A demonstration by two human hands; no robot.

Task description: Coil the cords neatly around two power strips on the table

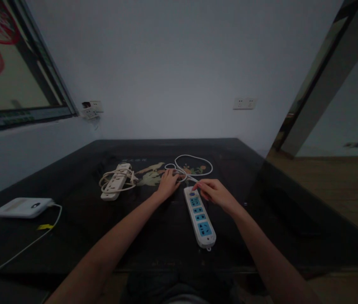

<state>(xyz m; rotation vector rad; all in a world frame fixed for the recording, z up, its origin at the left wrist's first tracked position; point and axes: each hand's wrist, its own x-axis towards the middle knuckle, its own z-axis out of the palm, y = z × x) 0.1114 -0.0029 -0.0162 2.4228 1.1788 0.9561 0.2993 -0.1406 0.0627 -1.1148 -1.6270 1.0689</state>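
Note:
A white power strip [199, 219] with blue sockets lies lengthwise on the dark table, its cord end pointing away from me. From that end its white cord [193, 156] runs out in loose loops over the tabletop. My left hand [168, 183] is palm down at the near side of the loops, fingers curled over the cord. Just above the strip's far end, my right hand [215, 194] is closed, with a stretch of cord running into its fingers. One fingertip is close to the strip's round switch. My right thumb is mostly hidden.
Another power strip [117, 182], wrapped in its own cord, lies to the left. A white device [23, 207] with a cable and a yellow tag [45, 226] rests at the table's left. Wall sockets [244, 104] are above the far edge of the table [153, 236].

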